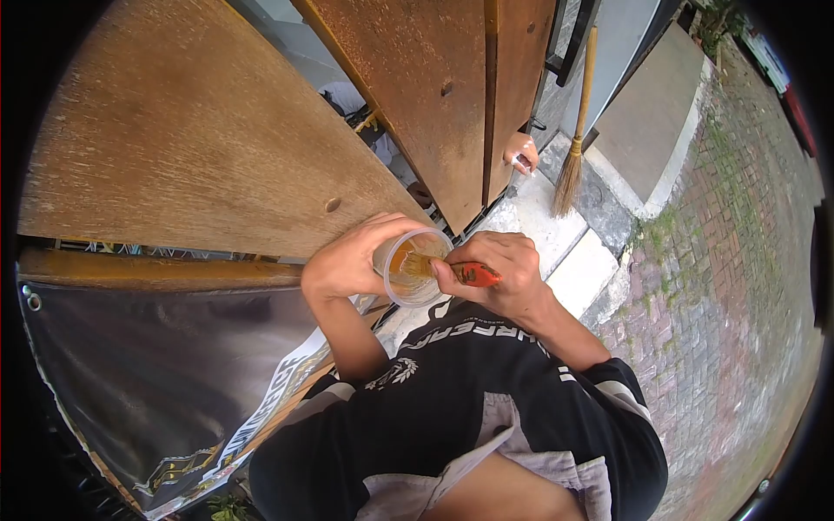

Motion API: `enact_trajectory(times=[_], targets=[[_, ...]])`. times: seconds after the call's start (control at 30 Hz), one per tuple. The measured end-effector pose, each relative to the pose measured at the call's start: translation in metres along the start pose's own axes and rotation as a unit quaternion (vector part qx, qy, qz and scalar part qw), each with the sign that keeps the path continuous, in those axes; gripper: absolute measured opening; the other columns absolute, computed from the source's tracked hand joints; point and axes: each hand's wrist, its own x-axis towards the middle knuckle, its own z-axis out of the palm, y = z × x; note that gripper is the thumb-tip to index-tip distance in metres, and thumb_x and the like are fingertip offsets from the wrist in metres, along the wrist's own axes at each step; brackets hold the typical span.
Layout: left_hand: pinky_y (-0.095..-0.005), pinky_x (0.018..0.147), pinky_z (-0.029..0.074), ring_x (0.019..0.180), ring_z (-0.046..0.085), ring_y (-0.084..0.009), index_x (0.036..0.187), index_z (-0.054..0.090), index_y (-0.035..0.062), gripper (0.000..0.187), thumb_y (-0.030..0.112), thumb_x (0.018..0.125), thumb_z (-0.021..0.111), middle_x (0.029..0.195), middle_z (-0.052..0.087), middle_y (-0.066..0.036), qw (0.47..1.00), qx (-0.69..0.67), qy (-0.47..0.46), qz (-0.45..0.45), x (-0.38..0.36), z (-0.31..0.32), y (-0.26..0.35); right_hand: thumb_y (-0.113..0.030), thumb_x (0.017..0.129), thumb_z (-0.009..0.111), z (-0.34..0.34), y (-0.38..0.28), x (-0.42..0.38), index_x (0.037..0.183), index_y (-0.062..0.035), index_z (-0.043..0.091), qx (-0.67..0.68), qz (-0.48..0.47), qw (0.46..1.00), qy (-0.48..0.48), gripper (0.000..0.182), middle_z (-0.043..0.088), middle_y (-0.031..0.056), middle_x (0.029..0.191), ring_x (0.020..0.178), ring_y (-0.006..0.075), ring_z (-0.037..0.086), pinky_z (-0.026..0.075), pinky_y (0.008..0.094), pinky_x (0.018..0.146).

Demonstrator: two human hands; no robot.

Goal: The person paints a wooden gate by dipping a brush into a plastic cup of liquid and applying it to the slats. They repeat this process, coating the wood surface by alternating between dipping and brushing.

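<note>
My left hand (352, 259) is wrapped around a clear plastic cup (412, 297) with some amber-brown liquid inside. Between the fingers of my right hand (508, 265) is a paintbrush (477, 274) with a worn red handle. Its pale bristles dip into the mouth of the cup; whether they touch the liquid is hard to make out. Both hands are close together in front of my chest, beside the lower end of the brown wooden boards (191, 130).
Another person's hand (521, 154) shows at the far board's edge. A straw broom (569, 174) leans near the wall. A dark banner (156, 365) hangs at left under a wooden rail (165, 271). Brick paving (712, 347) with grass lies to the right.
</note>
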Motion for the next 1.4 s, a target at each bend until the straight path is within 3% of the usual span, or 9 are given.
enact_trajectory(times=[0.43,0.63,0.73,0.9,1.17,1.23,1.4], targets=[[-0.0386,0.1,0.041,0.115,0.055,-0.0287,0.124,0.058,0.0051,0.078,0.018,0.054,0.089,0.118,0.06,-0.011,1.0,-0.015,-0.015,-0.008,0.001,-0.002,-0.001,-0.009,0.072,0.081,-0.002,0.001,-0.004,0.071,-0.0059,0.065,0.005,0.02,1.0,0.012,0.016,0.063,0.0048,0.06,0.049,0.0177,0.062,0.048,0.0272,0.045],[-0.0363,0.096,0.044,0.112,0.058,-0.0246,0.123,0.059,0.0028,0.072,0.017,0.059,0.089,0.119,0.06,-0.011,1.0,-0.022,-0.014,0.013,0.001,-0.001,-0.004,-0.007,0.073,0.081,-0.003,0.003,-0.011,0.068,-0.0054,0.063,0.015,0.058,0.998,0.035,0.018,0.061,0.0045,0.059,0.049,0.0181,0.061,0.046,0.0286,0.044],[-0.0378,0.102,0.04,0.117,0.055,-0.0271,0.126,0.057,0.0036,0.078,0.015,0.056,0.088,0.121,0.059,-0.011,0.997,-0.08,-0.014,-0.006,-0.001,0.0,-0.005,-0.007,0.076,0.079,-0.003,0.005,-0.015,0.07,-0.0046,0.065,0.057,0.109,0.991,0.057,0.016,0.063,0.0046,0.06,0.049,0.0153,0.061,0.046,0.0273,0.044],[-0.0358,0.103,0.04,0.12,0.053,-0.0226,0.13,0.052,0.0006,0.08,0.013,0.059,0.088,0.124,0.058,-0.012,0.978,-0.204,-0.009,-0.03,-0.003,0.004,-0.007,-0.005,0.079,0.075,-0.001,0.009,-0.025,0.072,-0.001,0.068,0.131,0.162,0.969,0.135,0.011,0.066,0.0069,0.065,0.051,0.0124,0.06,0.045,0.0248,0.047],[-0.0351,0.104,0.04,0.12,0.052,-0.0203,0.131,0.05,0.0002,0.08,0.012,0.062,0.088,0.127,0.057,-0.011,0.982,-0.185,-0.016,-0.021,-0.002,0.003,-0.005,-0.005,0.086,0.07,-0.001,0.011,-0.032,0.078,0.0021,0.066,0.223,0.206,0.92,0.248,0.011,0.066,0.0059,0.069,0.058,0.0081,0.056,0.043,0.0221,0.055],[-0.035,0.104,0.04,0.121,0.052,-0.02,0.132,0.05,0.0001,0.081,0.013,0.062,0.088,0.128,0.056,-0.011,0.981,-0.19,-0.016,-0.026,-0.001,0.003,-0.004,-0.007,0.087,0.07,-0.001,0.014,-0.033,0.078,0.0021,0.067,0.265,0.269,0.883,0.278,0.013,0.065,0.0053,0.069,0.059,0.0079,0.055,0.043,0.0219,0.056],[-0.0348,0.105,0.039,0.122,0.051,-0.02,0.133,0.048,-0.0008,0.08,0.013,0.064,0.088,0.129,0.055,-0.012,0.981,-0.193,-0.022,-0.02,-0.001,0.002,-0.006,-0.008,0.088,0.07,-0.003,0.013,-0.032,0.078,0.0024,0.067,0.243,0.27,0.898,0.25,0.014,0.065,0.006,0.07,0.06,0.0086,0.057,0.044,0.022,0.056]])
